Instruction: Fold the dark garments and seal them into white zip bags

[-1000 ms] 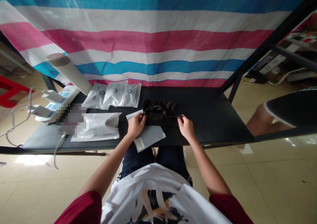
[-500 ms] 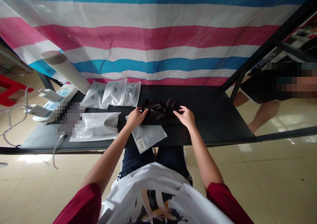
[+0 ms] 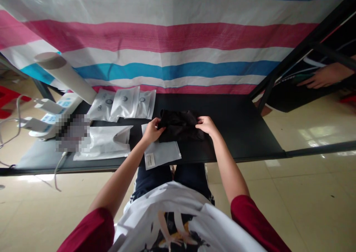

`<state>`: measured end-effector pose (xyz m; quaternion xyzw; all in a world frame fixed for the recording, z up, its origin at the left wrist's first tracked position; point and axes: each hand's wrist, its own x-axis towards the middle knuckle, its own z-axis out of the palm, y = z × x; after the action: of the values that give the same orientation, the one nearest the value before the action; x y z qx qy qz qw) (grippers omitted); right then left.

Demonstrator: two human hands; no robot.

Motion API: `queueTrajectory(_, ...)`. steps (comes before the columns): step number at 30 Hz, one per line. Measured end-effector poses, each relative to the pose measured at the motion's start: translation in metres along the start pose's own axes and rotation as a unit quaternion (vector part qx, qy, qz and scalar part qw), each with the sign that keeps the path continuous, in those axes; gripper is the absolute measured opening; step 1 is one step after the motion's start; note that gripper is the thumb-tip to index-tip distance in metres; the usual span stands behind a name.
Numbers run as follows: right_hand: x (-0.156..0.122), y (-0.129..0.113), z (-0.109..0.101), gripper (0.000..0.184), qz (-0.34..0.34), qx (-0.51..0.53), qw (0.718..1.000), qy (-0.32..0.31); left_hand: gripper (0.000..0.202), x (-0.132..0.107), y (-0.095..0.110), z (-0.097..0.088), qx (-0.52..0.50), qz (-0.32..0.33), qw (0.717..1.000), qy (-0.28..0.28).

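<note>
Pinched at its two ends by the left hand [image 3: 151,131] and right hand [image 3: 205,125], a folded black cloth [image 3: 180,125] is held over a flat white pouch [image 3: 161,152] on the black table [image 3: 239,133].

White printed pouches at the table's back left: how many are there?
3, overlapping in a row: left pouch, middle pouch, right pouch. Others may lie hidden underneath.

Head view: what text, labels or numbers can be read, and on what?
No text is readable.
Round logos on the three white pouches: too small.
White label on the grey pouch under the black cloth: blurred.
Blue panels on the white device: blurred.
</note>
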<state>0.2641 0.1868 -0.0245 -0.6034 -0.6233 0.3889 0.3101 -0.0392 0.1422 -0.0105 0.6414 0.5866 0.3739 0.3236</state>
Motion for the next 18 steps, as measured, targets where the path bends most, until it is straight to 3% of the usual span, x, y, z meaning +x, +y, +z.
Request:
queueTrajectory(3,-0.003,-0.002,-0.002,0.018,0.028,0.077,0.996,-0.022,0.022,-0.003,0.0,-0.002,-0.069,0.013,0.997,-0.014)
queueTrajectory(7,-0.006,-0.003,-0.005,0.004,0.028,0.099,0.994,-0.038,0.017,-0.006,0.0,-0.004,-0.094,0.038,0.994,-0.05)
queueTrajectory(10,-0.011,0.001,-0.008,0.006,-0.04,0.111,0.993,-0.027,0.005,-0.007,-0.002,-0.005,-0.107,0.089,0.989,-0.048)
queueTrajectory(14,-0.022,0.008,-0.012,0.009,-0.167,0.078,0.983,-0.013,0.011,-0.009,-0.006,-0.006,-0.13,0.119,0.983,-0.058)
queueTrajectory(18,-0.028,0.011,-0.012,0.014,-0.178,0.065,0.982,-0.014,0.018,-0.01,-0.005,-0.007,-0.146,0.115,0.981,-0.052)
